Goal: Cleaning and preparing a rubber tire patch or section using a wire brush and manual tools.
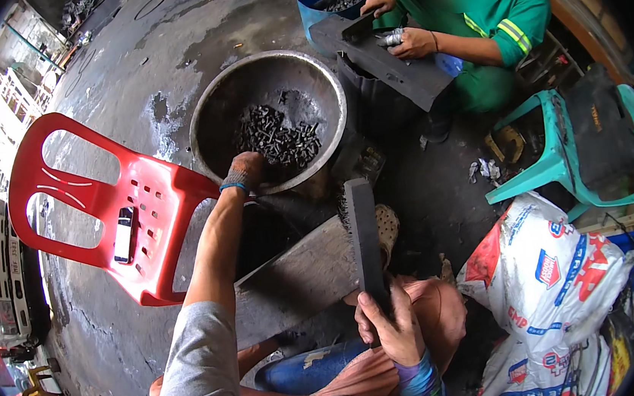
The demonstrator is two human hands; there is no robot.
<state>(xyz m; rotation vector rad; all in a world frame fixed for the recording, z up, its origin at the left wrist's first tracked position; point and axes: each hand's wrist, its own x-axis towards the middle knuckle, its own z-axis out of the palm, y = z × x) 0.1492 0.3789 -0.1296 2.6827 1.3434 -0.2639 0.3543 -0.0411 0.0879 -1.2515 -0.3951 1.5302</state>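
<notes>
My left hand (pixel 247 171), in a dirty fabric glove with a blue band at the wrist, reaches over the near rim of a large round metal basin (pixel 207 105). Inside the basin lies a heap of short dark metal-looking pieces (pixel 280 136), just beyond that hand. Its fingers are hidden from above, so their grip cannot be made out. My right hand (pixel 396 324) is closed round the lower end of a long black brush (pixel 364 239), held upright. Stiff bristles stick out along the brush's left side. A worn wooden board (pixel 298 280) slopes between my arms, beside the brush.
A red plastic chair (pixel 147 214) with a phone (pixel 124 236) stands left. Across from me, a co-worker in green (pixel 497 5) handles a dark board (pixel 388 61) beside a blue bucket (pixel 307 12). A turquoise stool (pixel 538 154) and white printed sacks (pixel 542 275) are at right.
</notes>
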